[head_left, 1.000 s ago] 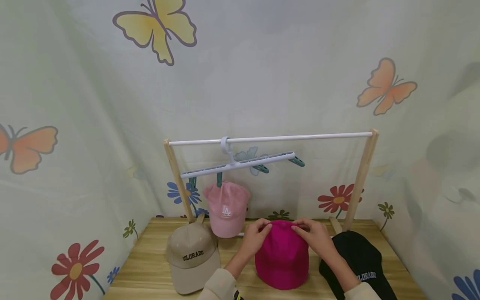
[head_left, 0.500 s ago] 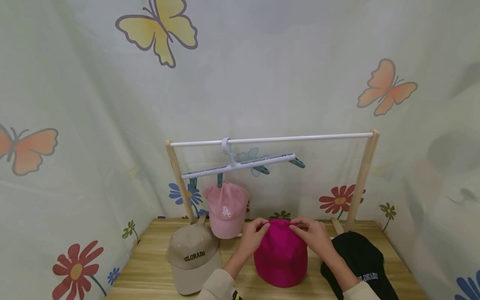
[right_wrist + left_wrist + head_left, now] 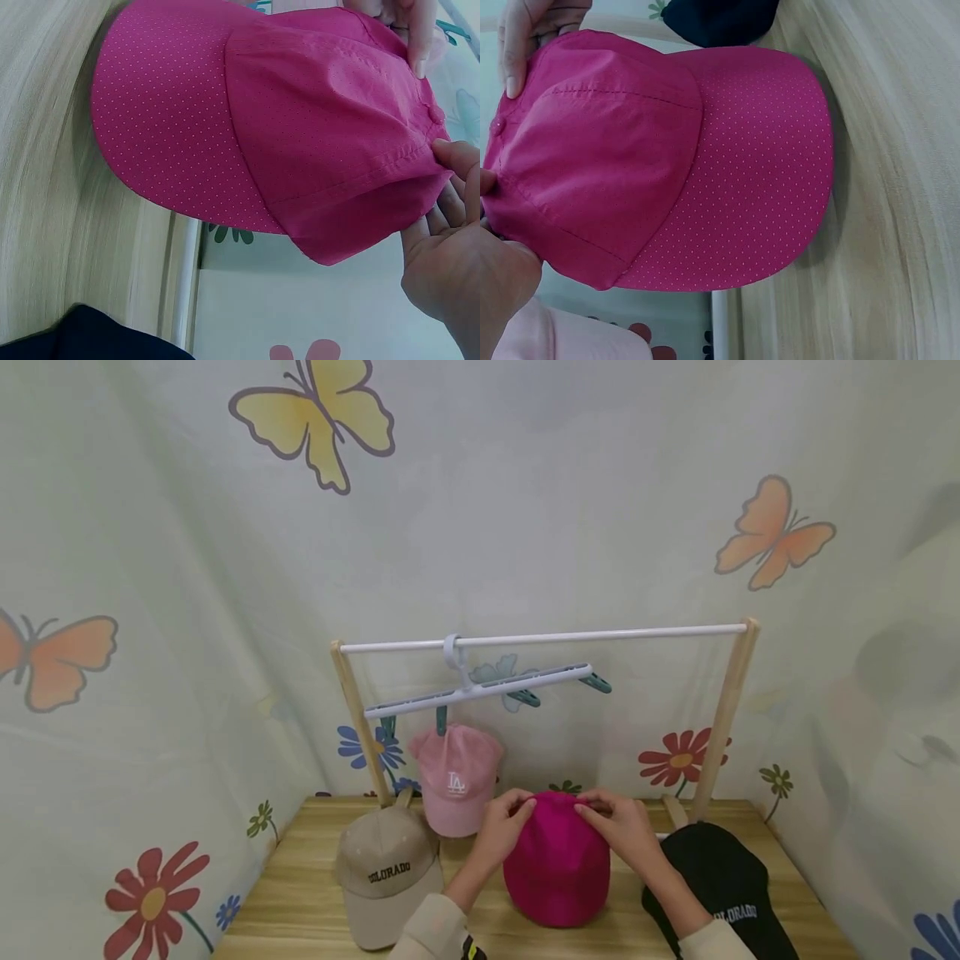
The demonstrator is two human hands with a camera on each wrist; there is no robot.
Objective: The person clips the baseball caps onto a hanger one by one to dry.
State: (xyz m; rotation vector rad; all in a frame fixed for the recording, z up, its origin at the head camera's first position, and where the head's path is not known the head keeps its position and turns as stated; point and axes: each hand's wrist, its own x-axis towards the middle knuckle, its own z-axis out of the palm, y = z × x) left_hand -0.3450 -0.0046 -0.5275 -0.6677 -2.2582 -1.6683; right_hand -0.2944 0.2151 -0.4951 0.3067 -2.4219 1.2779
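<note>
A magenta baseball cap (image 3: 557, 868) with a dotted brim hangs upright between both hands, brim low and toward the person. My left hand (image 3: 501, 831) pinches the top of its crown on the left side, thumb in front. On the right side of the crown, my right hand (image 3: 621, 831) pinches it likewise, its other fingers behind the fabric. In the right wrist view the cap's top button (image 3: 436, 114) shows between the two grips. Behind and left, a pink cap (image 3: 455, 781) marked LA hangs from a green clip (image 3: 441, 720) on a white hanger (image 3: 480, 690).
The hanger hooks over the white rail (image 3: 570, 636) of a wooden-legged rack and tilts, its right end higher. More green clips (image 3: 522, 697) hang from it. A beige cap (image 3: 390, 872) lies left on the wooden table (image 3: 262, 910), a black cap (image 3: 716, 877) right, beneath the right forearm.
Both hands have lifted the magenta cap slightly and shifted it a little to the left. The pinching grips stay the same, and the other caps have not moved.
</note>
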